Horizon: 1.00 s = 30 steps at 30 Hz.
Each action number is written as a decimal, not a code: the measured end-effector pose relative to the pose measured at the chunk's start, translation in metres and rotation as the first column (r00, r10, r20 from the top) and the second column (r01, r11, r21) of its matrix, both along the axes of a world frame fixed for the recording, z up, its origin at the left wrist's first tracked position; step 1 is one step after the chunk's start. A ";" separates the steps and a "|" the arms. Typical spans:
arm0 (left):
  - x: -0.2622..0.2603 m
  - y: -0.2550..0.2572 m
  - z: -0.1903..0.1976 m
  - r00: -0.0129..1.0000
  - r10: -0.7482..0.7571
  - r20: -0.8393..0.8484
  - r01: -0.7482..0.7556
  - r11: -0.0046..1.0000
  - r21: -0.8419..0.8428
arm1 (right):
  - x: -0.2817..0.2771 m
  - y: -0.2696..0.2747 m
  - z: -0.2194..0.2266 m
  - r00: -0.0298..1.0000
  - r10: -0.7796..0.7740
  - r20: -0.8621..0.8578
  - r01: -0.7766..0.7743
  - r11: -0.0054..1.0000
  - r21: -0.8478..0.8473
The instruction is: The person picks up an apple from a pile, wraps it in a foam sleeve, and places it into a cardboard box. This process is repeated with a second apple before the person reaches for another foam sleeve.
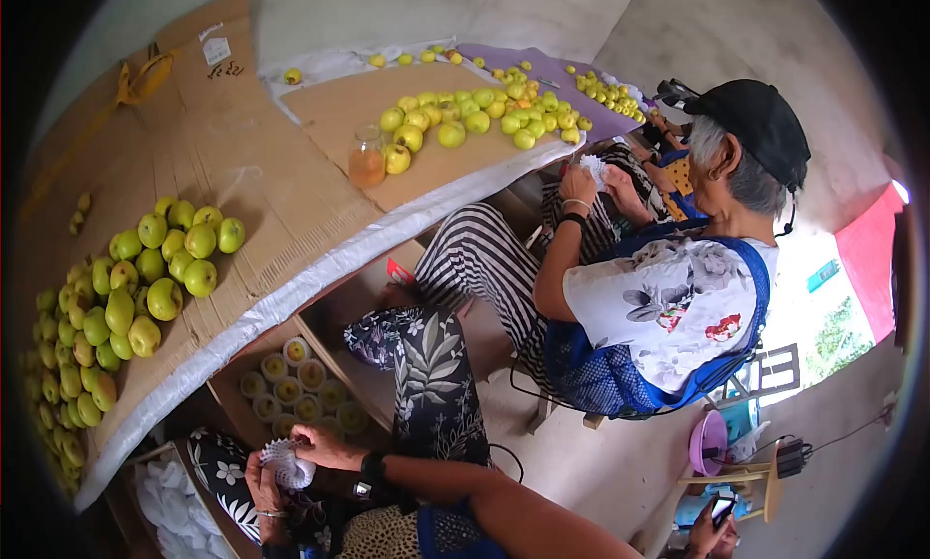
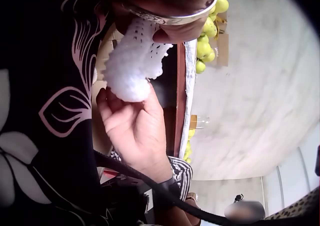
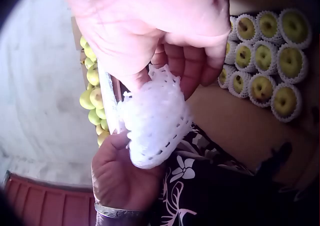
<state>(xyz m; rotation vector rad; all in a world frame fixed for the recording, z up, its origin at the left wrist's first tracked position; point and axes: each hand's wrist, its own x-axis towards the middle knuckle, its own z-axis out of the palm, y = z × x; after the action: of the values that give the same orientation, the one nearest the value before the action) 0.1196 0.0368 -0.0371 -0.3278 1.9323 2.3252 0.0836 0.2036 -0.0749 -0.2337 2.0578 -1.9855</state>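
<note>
A white foam net sleeve (image 1: 288, 464) is held between both hands above the lap; whether anything is inside cannot be seen. My left hand (image 1: 260, 483), with a silver bracelet, grips one side of it. In the right wrist view, the left hand (image 3: 120, 178) has its thumb against the lower part of the sleeve (image 3: 157, 118). My right hand (image 1: 327, 449), with a black wrist band, pinches the other end. The left wrist view shows the right hand (image 2: 137, 131) with fingertips around the end of the sleeve (image 2: 127, 76).
Green apples (image 1: 118, 309) lie on the cardboard-covered table (image 1: 281, 171), with a jar (image 1: 367, 157) farther along. A box of net-wrapped apples (image 1: 308, 407) stands below the edge, beside a box of white nets (image 1: 174, 511). Another person (image 1: 678, 288) sits alongside.
</note>
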 end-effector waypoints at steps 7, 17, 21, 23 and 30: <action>-0.004 0.006 -0.020 0.999 0.011 -0.049 -0.019 0.987 -0.160 | -0.002 0.009 0.035 0.997 0.037 -0.066 -0.028 0.991 0.134; -0.006 0.005 -0.013 0.955 -0.202 -0.218 -0.038 0.646 -0.763 | 0.002 0.004 0.012 0.954 0.006 -0.298 0.057 0.978 0.201; -0.006 0.001 -0.021 0.961 -0.121 -0.249 -0.120 0.630 -0.768 | 0.002 0.010 0.039 0.983 0.078 -0.168 -0.047 0.983 0.178; -0.006 0.001 -0.023 0.963 -0.047 -0.267 -0.175 0.642 -0.746 | 0.001 0.009 0.036 0.986 0.098 -0.135 -0.074 0.982 0.173; -0.008 0.010 -0.014 0.964 -0.067 -0.258 -0.178 0.558 -0.810 | -0.003 0.014 0.036 0.942 0.320 0.098 -0.333 0.921 0.200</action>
<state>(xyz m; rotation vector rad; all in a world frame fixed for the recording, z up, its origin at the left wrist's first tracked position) 0.1120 0.0472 -0.0509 -0.1292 3.1041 1.3046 0.0808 0.2179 -0.0392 -0.4322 2.0176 -1.5436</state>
